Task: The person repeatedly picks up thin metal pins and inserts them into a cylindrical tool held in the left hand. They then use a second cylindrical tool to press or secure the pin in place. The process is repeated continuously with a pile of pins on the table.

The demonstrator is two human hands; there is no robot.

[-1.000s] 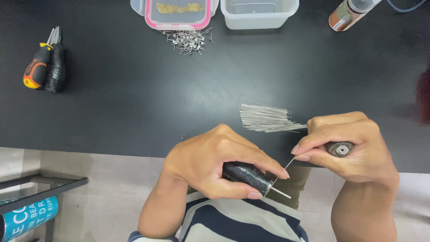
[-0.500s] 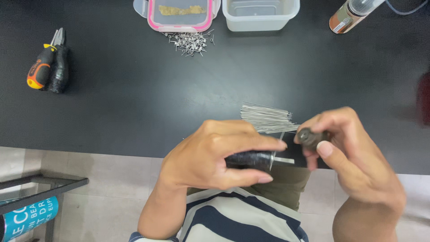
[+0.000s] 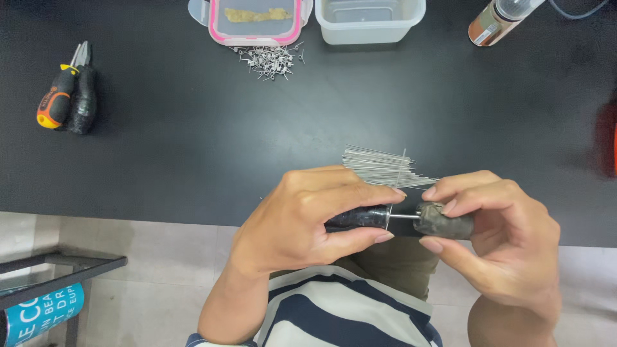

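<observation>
My left hand (image 3: 308, 218) grips a dark cylindrical tool handle (image 3: 357, 217) held level over the table's near edge. A thin metal rod (image 3: 402, 216) sticks out of it to the right. My right hand (image 3: 495, 231) holds a second dark, knob-like piece (image 3: 440, 221) on the rod's other end. One thin wire (image 3: 402, 173) stands up between my two hands. Just behind my hands a fanned bundle of straight thin wires (image 3: 379, 166) lies on the black table (image 3: 193, 141).
At the far edge stand a pink-rimmed container (image 3: 257, 16) with a yellowish item inside, a clear tub (image 3: 369, 16) and an orange bottle (image 3: 498, 19). A pile of small bent wire pieces (image 3: 270, 60) lies before them. Pliers (image 3: 67, 90) rest at left.
My right hand let go of the thin wire tip and brought the dark knob-like piece onto the rod, in line with the handle. The handle turned from slanted to level.
</observation>
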